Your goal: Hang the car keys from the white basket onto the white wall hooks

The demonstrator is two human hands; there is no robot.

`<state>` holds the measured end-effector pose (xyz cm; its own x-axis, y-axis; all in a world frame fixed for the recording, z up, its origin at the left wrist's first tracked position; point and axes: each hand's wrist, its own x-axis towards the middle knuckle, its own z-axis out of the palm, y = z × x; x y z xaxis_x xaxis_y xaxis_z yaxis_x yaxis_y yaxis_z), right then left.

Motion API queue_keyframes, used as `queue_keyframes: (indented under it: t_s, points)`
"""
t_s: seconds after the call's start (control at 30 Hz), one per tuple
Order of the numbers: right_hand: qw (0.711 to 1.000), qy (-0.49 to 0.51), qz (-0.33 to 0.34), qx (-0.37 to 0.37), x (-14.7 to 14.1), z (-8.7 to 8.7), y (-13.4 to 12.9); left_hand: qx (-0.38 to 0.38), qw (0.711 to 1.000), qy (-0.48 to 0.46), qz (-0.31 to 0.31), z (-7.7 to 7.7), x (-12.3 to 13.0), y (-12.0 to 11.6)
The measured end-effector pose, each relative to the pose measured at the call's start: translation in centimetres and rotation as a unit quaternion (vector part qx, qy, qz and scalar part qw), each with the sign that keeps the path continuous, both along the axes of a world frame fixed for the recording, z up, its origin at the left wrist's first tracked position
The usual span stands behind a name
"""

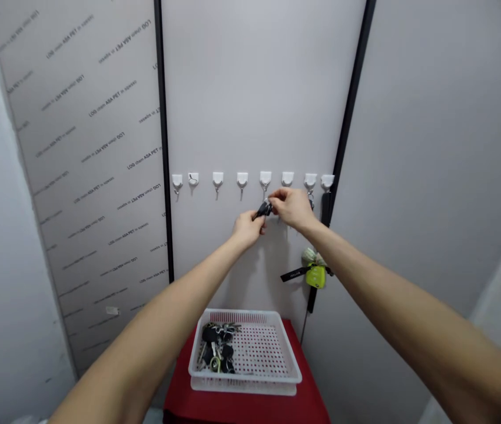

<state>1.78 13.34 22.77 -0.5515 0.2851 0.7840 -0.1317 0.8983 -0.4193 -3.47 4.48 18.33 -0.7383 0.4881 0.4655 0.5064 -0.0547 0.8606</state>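
Observation:
A small black key fob (pixel 263 209) is between my two hands, just below a white wall hook (pixel 265 178). My left hand (pixel 248 228) is closed on its lower left side. The fingers of my right hand (pixel 292 207) are pinched together at its upper right end, where a small metal part shows. More white hooks run in a row to both sides, such as one at the left end (pixel 177 181). Beneath my right wrist hangs a yellow-green key case (pixel 315 275) with a black strap. A black item (pixel 326 207) hangs from the rightmost hook.
Below the hands, a white perforated basket (pixel 292 365) sits on a red surface (pixel 241 409). Several keys and fobs (pixel 217 347) lie in its left half. Black vertical strips (pixel 165 135) edge the wall panel. A printed panel (pixel 95 147) stands at the left.

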Motion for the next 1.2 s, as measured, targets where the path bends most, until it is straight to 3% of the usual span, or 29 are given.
queue_keyframes:
  t_s: [0.13,0.27,0.43,0.53,0.6,0.67,0.77,0.87,0.93,1.0,1.1,1.2]
  points:
    - [0.999,0.016,-0.041,0.018,-1.4,2.4,0.3,0.000,0.999,-0.022,0.024,2.8,-0.4,0.5]
    - [0.996,-0.026,-0.074,0.035,-2.7,2.9,0.8,-0.013,0.998,-0.059,0.019,3.6,-0.6,0.6]
    - [0.995,-0.037,-0.076,0.060,-2.4,2.1,0.8,-0.036,0.997,-0.073,0.005,2.5,-0.9,0.7]
    - [0.991,0.033,-0.077,0.100,-1.2,0.5,0.3,-0.058,0.995,-0.085,0.006,0.2,-1.3,0.0]
    - [0.989,0.072,-0.070,0.106,-0.4,-1.8,-0.1,-0.077,0.992,-0.097,0.012,-2.7,-1.7,-1.1]
    - [0.993,0.049,-0.044,0.097,0.2,-5.4,-0.6,-0.122,0.989,-0.081,0.018,-6.6,-1.9,-2.7]
    - [0.990,-0.115,0.030,0.073,0.8,-12.7,-1.8,-0.222,0.975,0.000,0.021,-13.1,-1.6,-5.7]
    - [0.951,-0.287,0.110,0.020,1.3,-20.0,-3.4,-0.274,0.959,0.064,0.018,-18.1,-0.7,-8.2]
    - [0.920,-0.358,0.161,-0.006,1.5,-23.4,-4.5,-0.283,0.955,0.088,0.020,-20.0,-0.1,-9.2]
    - [0.895,-0.400,0.198,-0.019,1.7,-25.4,-5.3,-0.291,0.950,0.107,0.030,-21.1,0.3,-9.7]
    - [0.875,-0.440,0.199,-0.016,1.6,-26.4,-6.2,-0.310,0.940,0.135,0.046,-21.7,0.6,-10.0]
    - [0.876,-0.455,0.157,-0.001,1.2,-26.4,-6.8,-0.320,0.935,0.149,0.045,-22.0,0.8,-10.1]
